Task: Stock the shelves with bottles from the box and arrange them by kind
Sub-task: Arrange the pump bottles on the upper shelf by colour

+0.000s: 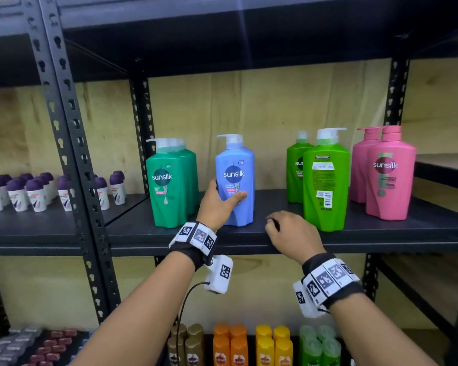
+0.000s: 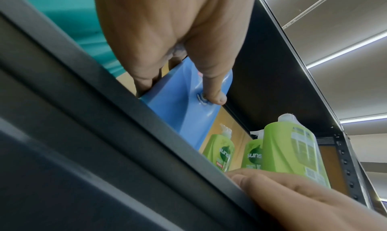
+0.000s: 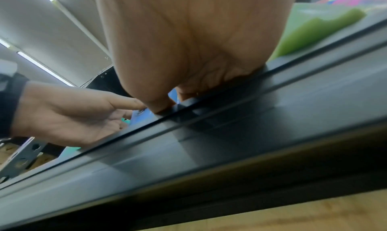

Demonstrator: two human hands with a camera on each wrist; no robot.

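Observation:
A blue Sunsilk pump bottle (image 1: 236,178) (image 2: 180,115) stands on the black shelf (image 1: 381,236), with another blue one close behind it. My left hand (image 1: 225,195) (image 2: 180,92) grips its lower half, thumb across the front label and fingers round the left side. The right hand (image 1: 283,228) (image 3: 188,52) rests on the shelf's front part between the blue bottle and the light green bottles (image 1: 325,186), fingers loosely curled and holding nothing. Dark green bottles (image 1: 169,186) stand left of the blue one, and pink bottles (image 1: 389,175) stand at the right end.
Purple-capped roll-on bottles (image 1: 37,191) fill the neighbouring shelf on the left, past a black perforated upright (image 1: 72,143). The shelf below holds rows of small gold, orange, yellow and green bottles (image 1: 238,344). A gap lies between the blue and light green bottles.

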